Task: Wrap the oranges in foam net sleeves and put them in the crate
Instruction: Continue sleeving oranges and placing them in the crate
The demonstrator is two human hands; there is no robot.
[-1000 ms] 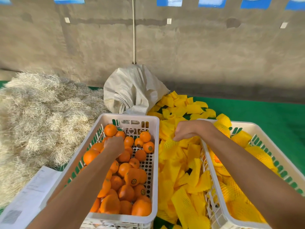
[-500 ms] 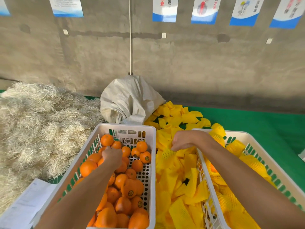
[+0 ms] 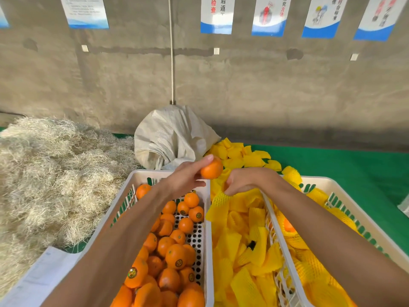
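My left hand [image 3: 184, 177] holds one orange [image 3: 211, 169] in its fingertips, lifted above the far right corner of the left white crate [image 3: 207, 220], which is full of loose oranges [image 3: 176, 255]. My right hand [image 3: 244, 181] pinches a yellow foam net sleeve [image 3: 218, 202] at the top of the loose pile of sleeves [image 3: 239, 251] between the two crates. The orange hangs just left of and above that hand. The right white crate [image 3: 323, 182] holds oranges wrapped in yellow netting [image 3: 309, 269].
A heap of pale straw-like wool [image 3: 51, 178] fills the left side. A white woven sack [image 3: 170, 138] leans on the concrete wall behind the crates. White paper [image 3: 39, 278] lies at the lower left. Green matting [image 3: 354, 173] covers the surface at right.
My left hand has lifted an orange out of the left crate and carried it right, toward my right hand. My right hand stays on the sleeve pile, gripping a sleeve.
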